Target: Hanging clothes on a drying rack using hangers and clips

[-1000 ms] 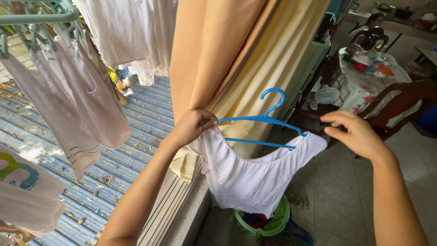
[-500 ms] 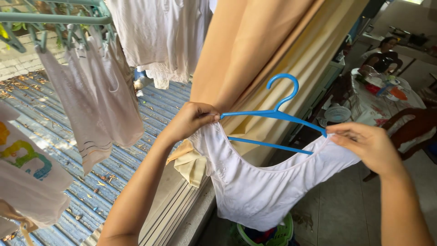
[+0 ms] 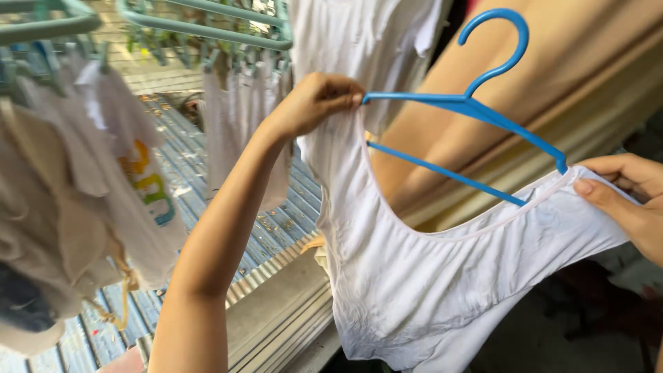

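Looking down from the head camera, the left hand [image 3: 314, 103] is raised high, its fingers pinched shut on one shoulder of a white garment [image 3: 428, 276] right where that shoulder meets the left tip of a blue plastic hanger [image 3: 476, 110]. The right hand [image 3: 632, 200] is at the right edge of the view, thumb pressed on top and fingers curled under the garment's other shoulder, gripping the cloth just beside the hanger's right tip. The hanger sits tilted, its left end higher than its right, with the hook standing up near the top of the view and its lower bar running slantwise inside the wide neck opening. The garment hangs stretched between the two hands, its scooped neckline sagging below the bar and its wrinkled body dropping toward the bottom edge. Behind the hanger a tan curtain [image 3: 552, 90] fills the upper right. To the left, a green drying rack [image 3: 200, 27] runs across the top, with pale clothes [image 3: 83, 193] pegged along it, one carrying a yellow and green print; more white laundry [image 3: 366, 41] hangs behind the left hand. Under the rack a corrugated metal roof [image 3: 207, 179] shows outside, and a grey ledge [image 3: 276, 311] runs slantwise beneath the left forearm, just beside the garment's lower hem.
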